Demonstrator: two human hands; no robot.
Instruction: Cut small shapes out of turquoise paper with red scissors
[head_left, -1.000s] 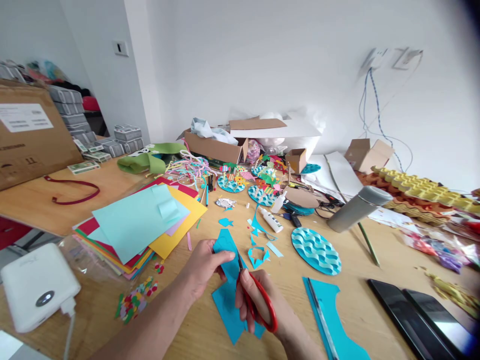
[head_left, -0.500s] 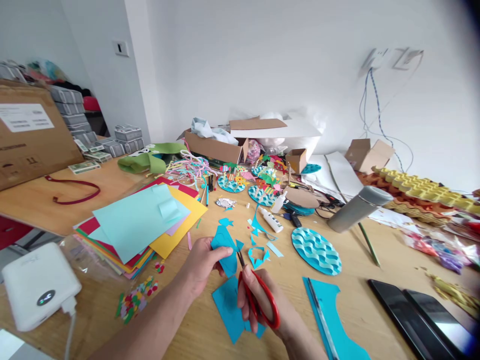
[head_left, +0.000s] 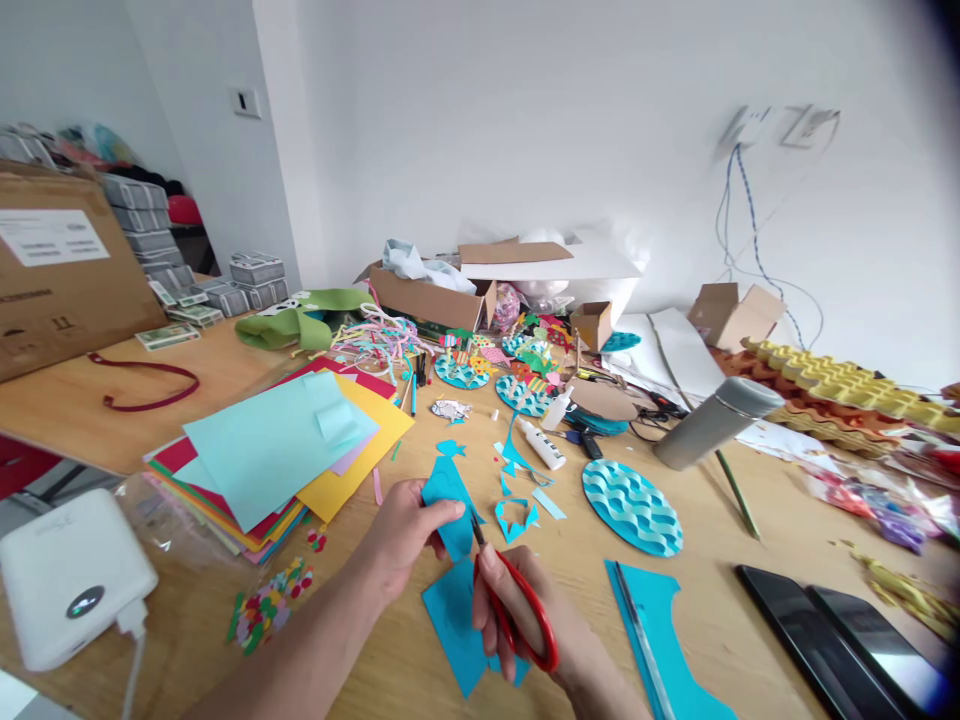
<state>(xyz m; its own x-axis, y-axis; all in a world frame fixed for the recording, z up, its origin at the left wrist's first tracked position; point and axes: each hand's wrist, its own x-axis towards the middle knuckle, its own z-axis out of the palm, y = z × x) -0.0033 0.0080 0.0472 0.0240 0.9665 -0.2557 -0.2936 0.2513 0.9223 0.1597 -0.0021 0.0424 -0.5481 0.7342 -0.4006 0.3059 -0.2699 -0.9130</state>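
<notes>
My left hand (head_left: 405,530) pinches a piece of blue paper (head_left: 448,487) with faint drawn lines, thumb on top. My right hand (head_left: 517,610) grips red-handled scissors (head_left: 536,600), their dark blades at the right edge of that paper. Below the hands a larger blue sheet (head_left: 456,620) lies on the table, partly hidden by the right hand. Just beyond the held paper is a small blue fish-shaped cutout (head_left: 451,448). A blue offcut with a hole (head_left: 515,519) and small scraps lie to the right.
Stacked coloured paper (head_left: 277,440) and a white power bank (head_left: 75,580) are at left. At right stand a wavy-patterned blue disc (head_left: 632,507), a grey tumbler (head_left: 716,422) and phones (head_left: 795,640). A glue bottle (head_left: 543,444) lies beyond the hands; a pen (head_left: 645,640) rests on blue paper.
The scissor blades have shifted slightly along the paper's right edge, and the held paper has tilted a little. The view has moved slightly.
</notes>
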